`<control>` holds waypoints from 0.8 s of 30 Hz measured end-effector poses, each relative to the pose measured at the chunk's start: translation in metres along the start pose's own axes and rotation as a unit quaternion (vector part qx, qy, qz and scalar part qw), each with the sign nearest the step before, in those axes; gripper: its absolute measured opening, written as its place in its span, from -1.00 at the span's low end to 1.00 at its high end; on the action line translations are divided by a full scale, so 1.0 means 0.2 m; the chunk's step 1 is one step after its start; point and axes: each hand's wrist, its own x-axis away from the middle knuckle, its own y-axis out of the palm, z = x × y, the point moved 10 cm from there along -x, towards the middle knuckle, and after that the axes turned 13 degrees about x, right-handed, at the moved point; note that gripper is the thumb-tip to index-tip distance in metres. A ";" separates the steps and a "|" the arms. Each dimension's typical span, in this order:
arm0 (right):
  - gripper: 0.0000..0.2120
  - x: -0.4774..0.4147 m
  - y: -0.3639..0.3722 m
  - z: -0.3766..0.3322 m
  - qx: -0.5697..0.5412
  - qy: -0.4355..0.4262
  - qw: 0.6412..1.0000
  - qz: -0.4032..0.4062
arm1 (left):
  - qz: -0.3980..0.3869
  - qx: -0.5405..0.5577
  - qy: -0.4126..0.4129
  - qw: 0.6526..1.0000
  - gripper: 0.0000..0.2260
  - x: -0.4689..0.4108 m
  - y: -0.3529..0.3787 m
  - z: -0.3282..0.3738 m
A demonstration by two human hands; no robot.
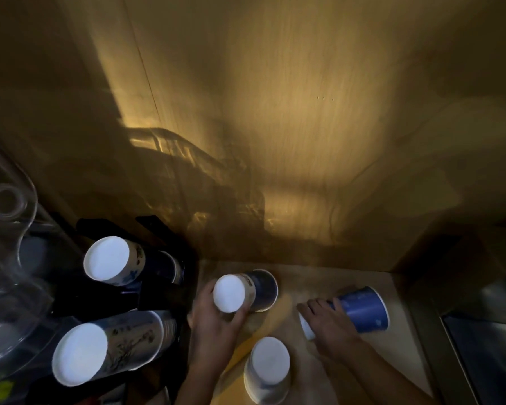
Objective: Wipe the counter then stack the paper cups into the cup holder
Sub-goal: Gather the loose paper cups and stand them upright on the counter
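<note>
Paper cups crowd a dim surface (310, 276): the left hand (214, 320) grips an upturned cup (246, 290) beside the black holder (164, 290), the right hand (330, 325) clasps a tipped blue cup (362, 309), another cup (268, 369) nearest.

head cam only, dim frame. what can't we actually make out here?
- Cup holder: black in shadow; the stacks hide its slots.
- Stack in the holder: cup count unreadable, rims nested and dark.
- Blue cup lying on the counter: right hand covers its base end.
- Cup in the left hand: print too blurred to read.
- Wiping cloth: none visible.
</note>
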 end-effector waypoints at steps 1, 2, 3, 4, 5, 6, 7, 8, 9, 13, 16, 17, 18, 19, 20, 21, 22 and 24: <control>-0.31 0.00 0.00 -0.01 -0.003 0.000 1.000 -0.010 | -0.005 -0.020 0.023 1.000 -0.41 0.00 0.01 0.03; -0.31 0.01 0.00 -0.01 -0.003 -0.001 1.000 -0.017 | -0.014 -0.046 0.045 0.998 -0.39 0.00 0.03 0.06; -0.30 0.01 0.00 -0.02 -0.003 -0.002 1.000 -0.022 | -0.026 -0.067 0.061 0.996 -0.38 0.00 0.05 0.08; -0.31 0.02 0.00 -0.01 -0.003 -0.004 1.000 -0.022 | -0.039 -0.079 0.070 0.994 -0.40 0.01 0.07 0.09; -0.31 0.02 0.00 0.00 -0.006 -0.002 1.000 -0.018 | -0.051 -0.083 0.075 0.992 -0.44 0.02 0.09 0.09; -0.31 0.03 -0.01 0.03 -0.012 0.004 1.000 -0.010 | -0.061 -0.088 0.078 0.991 -0.47 0.02 0.10 0.09; -0.31 0.04 -0.02 0.05 -0.021 0.011 1.000 0.000 | -0.067 -0.097 0.082 0.990 -0.49 0.03 0.11 0.08; -0.32 0.04 -0.03 0.08 -0.028 0.018 0.999 0.010 | -0.071 -0.106 0.084 0.988 -0.51 0.03 0.13 0.08; -0.34 0.05 -0.05 0.11 -0.034 0.025 0.999 0.024 | -0.074 -0.109 0.087 0.987 -0.51 0.03 0.14 0.07; -0.47 0.06 -0.13 0.23 -0.111 0.070 0.988 0.082 | -0.101 -0.073 0.070 0.990 -0.50 -0.01 0.23 0.05; -0.50 0.07 -0.23 0.32 -0.205 0.089 0.969 0.105 | -0.108 -0.068 0.037 0.991 -0.48 -0.08 0.29 0.00; -0.47 0.08 -0.27 0.34 -0.232 0.090 0.963 0.107 | -0.114 -0.069 0.033 0.990 -0.47 -0.10 0.30 -0.02; -0.46 0.09 -0.33 0.36 -0.259 0.092 0.955 0.111 | -0.121 -0.069 0.033 0.990 -0.47 -0.11 0.31 -0.03; -0.48 0.11 -0.39 0.39 -0.285 0.097 0.946 0.122 | -0.125 -0.069 0.034 0.989 -0.47 -0.12 0.32 -0.04; -0.51 0.13 -0.46 0.42 -0.309 0.106 0.934 0.142 | -0.128 -0.067 0.033 0.989 -0.47 -0.13 0.32 -0.06; -0.54 0.16 -0.54 0.45 -0.336 0.118 0.918 0.174 | -0.129 -0.064 0.029 0.989 -0.46 -0.13 0.32 -0.07; -0.55 0.20 -0.63 0.49 -0.368 0.132 0.895 0.217 | -0.129 -0.059 0.024 0.990 -0.46 -0.13 0.32 -0.08; -0.55 0.32 -0.83 0.57 -0.412 0.146 0.833 0.338 | -0.133 -0.051 0.018 0.990 -0.45 -0.13 0.32 -0.08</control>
